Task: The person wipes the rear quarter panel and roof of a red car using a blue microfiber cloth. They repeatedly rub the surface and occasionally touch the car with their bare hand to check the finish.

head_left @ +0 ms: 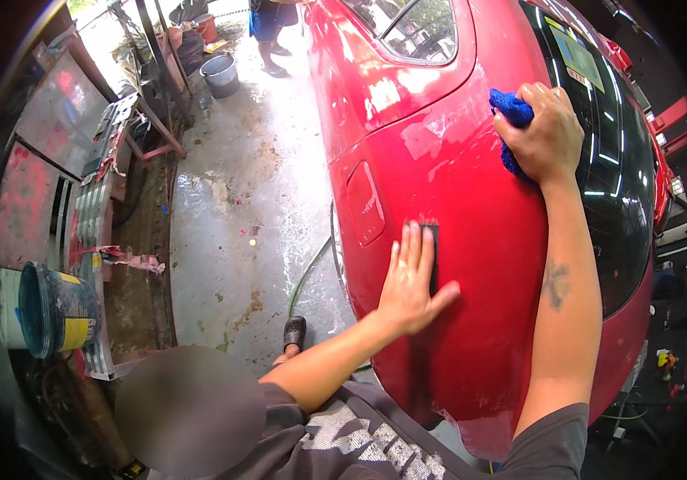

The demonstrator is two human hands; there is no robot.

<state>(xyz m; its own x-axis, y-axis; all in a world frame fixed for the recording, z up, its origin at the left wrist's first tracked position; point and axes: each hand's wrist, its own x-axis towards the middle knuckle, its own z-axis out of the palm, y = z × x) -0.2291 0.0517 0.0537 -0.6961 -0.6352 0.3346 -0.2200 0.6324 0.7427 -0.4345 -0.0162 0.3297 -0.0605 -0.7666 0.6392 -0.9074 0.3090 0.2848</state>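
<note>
Filling much of the right side, a glossy red car (483,320) stood on a stained grey floor (219,216), light streaking its bodywork, with a dark window (607,184) at right. A grey bucket (221,80) sat far off on the floor; a blue bucket (81,302) was near, at left. The left hand (414,280) lay flat on the red panel, fingers together and thumb spread right, over a narrow dark block (435,252). Farther away and right, the right hand (551,136) was closed around a blue cloth (511,107) beside the window, its forearm stretched out from the near right.

Vehicle workshop: red car (471,204), stained floor (223,248)
</note>
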